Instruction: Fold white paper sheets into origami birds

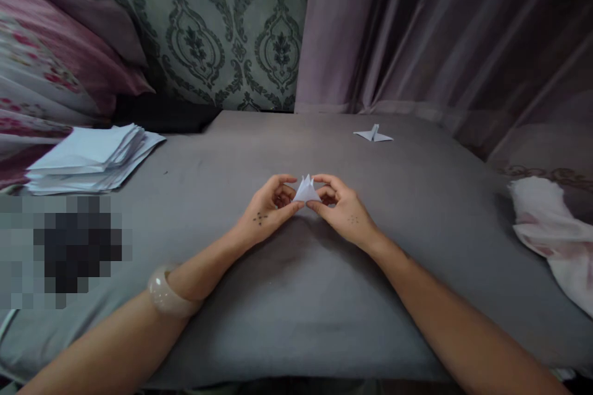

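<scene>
A small folded white paper piece [306, 190] with several upright points is held between both hands, above the grey cloth surface [301, 308]. My left hand [269, 207] pinches its left side between thumb and fingers. On the other side, my right hand [341, 207] grips the right edge with thumb and fingertips. Both thumbs lie along the lower edge, close together. A pale bangle [169, 296] circles my left wrist. Farther back to the right rests another folded paper figure [374, 134] with two flat wings and a raised middle.
A stack of white paper sheets [92, 157] lies at the back left, beside a black flat item [164, 114]. White crumpled cloth [544, 210] is at the right edge. Curtains [417, 24] and a patterned wall [241, 43] bound the far side. A patch at left is pixelated.
</scene>
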Available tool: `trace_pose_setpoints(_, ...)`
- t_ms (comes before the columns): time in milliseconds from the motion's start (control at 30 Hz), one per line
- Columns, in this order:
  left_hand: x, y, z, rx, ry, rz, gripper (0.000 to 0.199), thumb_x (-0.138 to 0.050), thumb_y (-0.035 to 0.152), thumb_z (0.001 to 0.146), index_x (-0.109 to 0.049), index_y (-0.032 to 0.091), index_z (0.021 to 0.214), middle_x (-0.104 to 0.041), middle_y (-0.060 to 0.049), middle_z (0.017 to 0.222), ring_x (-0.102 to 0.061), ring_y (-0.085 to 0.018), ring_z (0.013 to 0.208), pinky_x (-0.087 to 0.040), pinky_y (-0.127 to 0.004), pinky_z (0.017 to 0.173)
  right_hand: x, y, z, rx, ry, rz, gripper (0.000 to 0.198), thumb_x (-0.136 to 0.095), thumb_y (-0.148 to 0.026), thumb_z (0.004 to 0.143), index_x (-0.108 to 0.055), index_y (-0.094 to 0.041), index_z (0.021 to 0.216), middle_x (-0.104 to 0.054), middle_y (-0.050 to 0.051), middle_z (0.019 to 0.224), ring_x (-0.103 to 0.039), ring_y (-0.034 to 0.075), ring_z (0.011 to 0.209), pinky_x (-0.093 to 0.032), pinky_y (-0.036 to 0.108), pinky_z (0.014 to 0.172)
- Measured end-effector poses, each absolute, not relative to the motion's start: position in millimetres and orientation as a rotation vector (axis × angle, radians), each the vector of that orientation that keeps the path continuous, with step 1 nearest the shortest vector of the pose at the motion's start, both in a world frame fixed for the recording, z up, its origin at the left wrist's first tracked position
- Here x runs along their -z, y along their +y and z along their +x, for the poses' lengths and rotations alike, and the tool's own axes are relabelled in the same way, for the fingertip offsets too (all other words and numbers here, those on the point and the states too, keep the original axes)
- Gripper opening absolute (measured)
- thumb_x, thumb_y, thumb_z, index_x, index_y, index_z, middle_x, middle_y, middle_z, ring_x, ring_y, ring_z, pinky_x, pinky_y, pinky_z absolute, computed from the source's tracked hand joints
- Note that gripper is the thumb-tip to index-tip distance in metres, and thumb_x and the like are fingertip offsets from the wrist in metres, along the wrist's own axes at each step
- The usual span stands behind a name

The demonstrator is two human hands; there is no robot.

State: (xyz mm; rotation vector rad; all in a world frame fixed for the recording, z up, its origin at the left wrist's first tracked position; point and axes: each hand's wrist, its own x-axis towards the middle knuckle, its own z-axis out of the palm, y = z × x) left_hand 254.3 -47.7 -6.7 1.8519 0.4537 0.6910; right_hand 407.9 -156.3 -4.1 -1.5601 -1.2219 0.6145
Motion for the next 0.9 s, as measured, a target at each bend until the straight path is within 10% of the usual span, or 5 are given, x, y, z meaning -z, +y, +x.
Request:
trace_pose_setpoints(333,-3.0,-53.9,248.3,-0.76,0.37,1.877,0.021,-0.068,0.039,0.081,-0.071,0.018,0.078,-0.065,-0.004,0.081,-0.06,-0.016,0.077,-0.047,-0.03,0.074,-14.6,-164.5,396.1,-0.563,-1.12,-1.593,0.035,-0.073,-0.028,0.074,-0.058,-0.022,0.105,-0.073,-0.001,0.078,-0.067,0.015,0.071,-0.049,0.028,0.071)
trace_pose_setpoints(600,7.4,-43.0,253.2,-0.636,0.472,1.999,0.016,-0.063,0.031,0.084,-0.07,0.017,0.084,-0.067,-0.003,0.081,-0.06,-0.015,0.077,-0.047,-0.028,0.074,6.9,-154.8,402.8,-0.613,-1.165,-1.609,0.019,-0.066,-0.021,0.079,-0.058,-0.021,0.096,-0.074,0.002,0.087,-0.07,0.016,0.081,-0.051,0.03,0.077)
trace_pose_setpoints(900,21.5,-28.9,252.5,-0.571,0.584,2.126,0.023,-0.061,0.023,0.082,-0.069,0.018,0.103,-0.069,-0.006,0.092,-0.062,-0.018,0.087,-0.049,-0.032,0.081,14.5,-152.7,408.0,-0.391,-1.286,-1.657,0.043,-0.053,-0.002,0.075,-0.054,-0.019,0.115,-0.068,0.008,0.111,-0.065,0.017,0.103,-0.052,0.033,0.088)
